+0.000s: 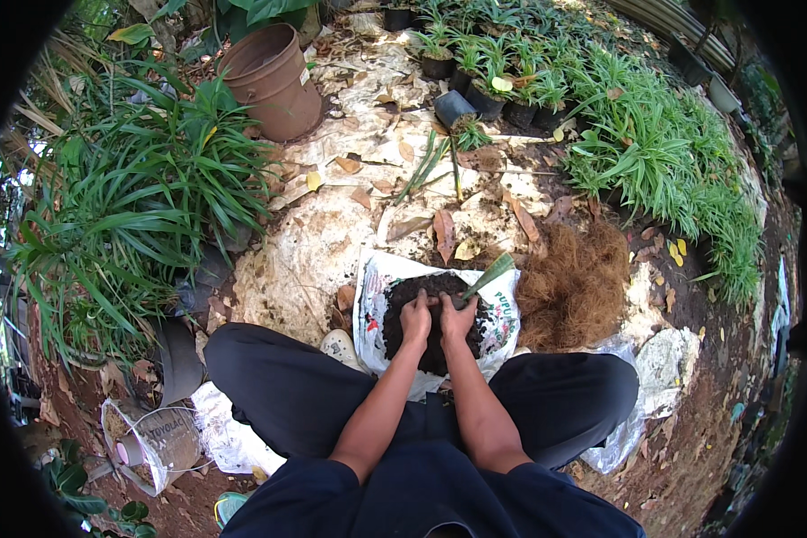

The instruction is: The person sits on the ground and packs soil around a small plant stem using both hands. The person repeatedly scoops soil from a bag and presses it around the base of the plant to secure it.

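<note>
Dark potting soil [435, 345] lies heaped on an opened white plastic sack [368, 327] between my knees. My left hand [415, 318] is at the upper part of the heap, fingers curled into the soil; what they hold is hidden. Beside it, nearly touching, my right hand [458, 320] is closed at the lower end of a stiff green leaf cutting [491, 272]. The leaf slants up and to the right, its base out of sight at the fingers and soil.
Brown coconut fibre [574, 287] is piled right of the sack. Cut leaves [424, 169] and a tipped black pot [455, 108] lie ahead. A brown bucket [273, 85] stands far left, potted plants [637, 152] far right. A wire-handled pail [157, 439] lies near left.
</note>
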The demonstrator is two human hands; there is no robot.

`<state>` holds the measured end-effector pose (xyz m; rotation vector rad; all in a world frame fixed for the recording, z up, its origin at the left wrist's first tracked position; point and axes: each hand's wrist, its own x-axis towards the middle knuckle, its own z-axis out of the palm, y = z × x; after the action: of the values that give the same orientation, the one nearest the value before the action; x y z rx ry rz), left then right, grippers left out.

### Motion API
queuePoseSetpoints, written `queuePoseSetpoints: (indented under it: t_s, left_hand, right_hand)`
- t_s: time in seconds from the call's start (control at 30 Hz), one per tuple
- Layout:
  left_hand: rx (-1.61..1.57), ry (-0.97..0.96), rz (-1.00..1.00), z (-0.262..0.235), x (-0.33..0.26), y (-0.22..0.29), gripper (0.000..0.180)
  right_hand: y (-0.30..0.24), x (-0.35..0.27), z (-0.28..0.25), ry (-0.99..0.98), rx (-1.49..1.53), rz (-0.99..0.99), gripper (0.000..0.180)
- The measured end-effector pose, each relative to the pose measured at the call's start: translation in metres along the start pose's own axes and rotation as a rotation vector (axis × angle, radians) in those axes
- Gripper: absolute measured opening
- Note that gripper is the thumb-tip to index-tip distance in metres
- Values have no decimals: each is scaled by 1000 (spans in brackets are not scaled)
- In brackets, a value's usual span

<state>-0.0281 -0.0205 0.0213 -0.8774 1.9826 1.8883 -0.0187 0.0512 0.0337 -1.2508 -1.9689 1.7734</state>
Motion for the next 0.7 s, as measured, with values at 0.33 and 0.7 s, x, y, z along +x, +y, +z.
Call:
queuePoseSetpoints:
  t_s: [0.33,0.7]
  left_hand:
    - [731,-14,261,-7,10,-14,60]
    - [1017,-194,411,-3,-6,-24,65]
  right_hand:
    - [2,2,-16,43,8,54,42]
    - [2,7,-14,30,88,125,37]
